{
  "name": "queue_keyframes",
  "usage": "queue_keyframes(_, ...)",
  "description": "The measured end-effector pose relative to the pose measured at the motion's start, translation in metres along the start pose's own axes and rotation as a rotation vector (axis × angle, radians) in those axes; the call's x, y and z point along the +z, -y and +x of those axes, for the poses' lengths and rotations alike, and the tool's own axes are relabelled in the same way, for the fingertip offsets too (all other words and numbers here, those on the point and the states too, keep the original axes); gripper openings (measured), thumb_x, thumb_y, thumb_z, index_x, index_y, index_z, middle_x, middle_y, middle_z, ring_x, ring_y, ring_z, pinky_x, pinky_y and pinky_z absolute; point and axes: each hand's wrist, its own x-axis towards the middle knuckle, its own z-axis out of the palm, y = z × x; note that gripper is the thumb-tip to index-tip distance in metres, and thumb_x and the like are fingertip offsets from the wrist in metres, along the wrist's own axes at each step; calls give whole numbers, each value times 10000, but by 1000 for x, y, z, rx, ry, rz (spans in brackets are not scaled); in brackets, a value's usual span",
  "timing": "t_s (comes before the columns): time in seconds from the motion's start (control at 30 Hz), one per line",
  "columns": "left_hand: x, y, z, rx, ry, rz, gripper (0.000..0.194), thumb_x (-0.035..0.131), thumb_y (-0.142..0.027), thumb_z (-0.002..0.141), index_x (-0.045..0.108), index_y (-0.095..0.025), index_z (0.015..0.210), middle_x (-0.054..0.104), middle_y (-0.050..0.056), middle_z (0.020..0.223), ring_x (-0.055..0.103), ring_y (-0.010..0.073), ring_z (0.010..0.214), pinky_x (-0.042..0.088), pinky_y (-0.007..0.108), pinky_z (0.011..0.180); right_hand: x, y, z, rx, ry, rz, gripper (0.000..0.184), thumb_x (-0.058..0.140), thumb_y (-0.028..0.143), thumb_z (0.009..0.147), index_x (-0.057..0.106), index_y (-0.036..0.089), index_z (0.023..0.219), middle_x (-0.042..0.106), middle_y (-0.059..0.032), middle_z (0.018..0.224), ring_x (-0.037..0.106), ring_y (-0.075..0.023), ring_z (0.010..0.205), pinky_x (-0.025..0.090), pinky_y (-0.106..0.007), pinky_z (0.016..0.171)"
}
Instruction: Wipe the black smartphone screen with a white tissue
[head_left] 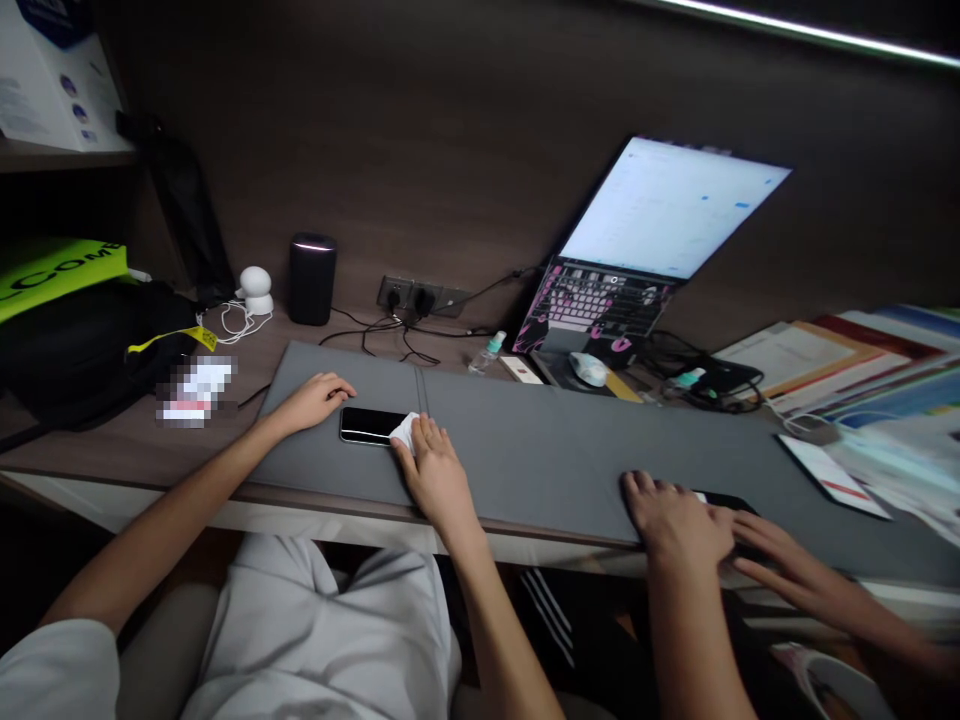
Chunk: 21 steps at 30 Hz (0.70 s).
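Observation:
A smartphone lies flat on the grey desk mat, its dark glass showing a bright reflected line. My right hand presses a white wipe onto the phone's right end, hiding that end. Just beyond the phone's upper left corner, my left hand rests on the mat with loosely bent fingers and holds nothing visible.
At right, a co-worker's hands work over another dark device, mostly covered. Behind the mat stand a laptop, a mouse, a spray bottle and a black speaker. Cables and a black bag lie further left.

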Motion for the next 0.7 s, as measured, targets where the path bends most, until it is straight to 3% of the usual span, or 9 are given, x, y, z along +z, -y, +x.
queue_keyframes(0.13, -2, 0, 0, 4, 8, -6, 321, 478, -294, 1056, 770, -208, 1157, 750, 76, 1191, 647, 245, 1173, 488, 399, 1095, -9, 4, 22, 7, 78, 9, 691, 365, 480, 1179, 516, -41, 1607, 459, -256, 1669, 447, -367, 1590, 322, -505, 1338)
queue_keyframes(0.4, -2, 0, 0, 8, 19, 12, 332, 479, -319, 1056, 775, -216, 1166, 742, 80, 1182, 640, 250, 1170, 486, 400, 1080, -6, 4, -9, -11, -8, 33, 759, 335, 562, 1175, 517, -33, 1610, 443, -260, 1676, 441, -352, 1597, 321, -513, 1342)
queue_keyframes(0.6, -2, -1, 2, -14, 34, 30, 349, 479, -347, 1053, 771, -208, 1185, 732, 82, 1185, 626, 255, 1167, 466, 405, 1092, -9, 1, 20, 0, 75, 47, 709, 329, 497, 1180, 522, -40, 1602, 458, -260, 1668, 437, -370, 1597, 304, -524, 1345)
queue_keyframes(0.7, -7, -10, 0, -3, 87, 18, 374, 500, -423, 1068, 753, -217, 1252, 727, 75, 1214, 602, 257, 1187, 442, 395, 1118, -9, 0, 17, -10, 41, 62, 732, 277, 513, 1185, 528, -35, 1600, 454, -248, 1674, 431, -379, 1599, 304, -537, 1345)
